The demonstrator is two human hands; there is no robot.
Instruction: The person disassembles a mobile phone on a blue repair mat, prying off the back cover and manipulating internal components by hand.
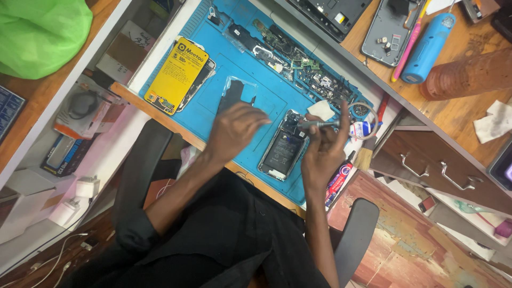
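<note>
An opened phone (282, 146) lies back-up on the blue work mat (224, 80), its battery and boards showing. My right hand (324, 152) grips a slim metal screwdriver (316, 124), whose tip points left over the phone's upper end. My left hand (234, 128) hovers just left of the phone with fingers curled and nothing seen in them; it covers part of a dark plastic-wrapped piece (237, 90).
A yellow battery pack (177, 74) lies on the mat's left over a dark phone part. Several small boards and parts (298, 64) line the mat's far edge. A blue tool (428, 47), a pink stick, a phone shell (386, 29), a brush (368, 154) and drawers (437, 165) are to the right.
</note>
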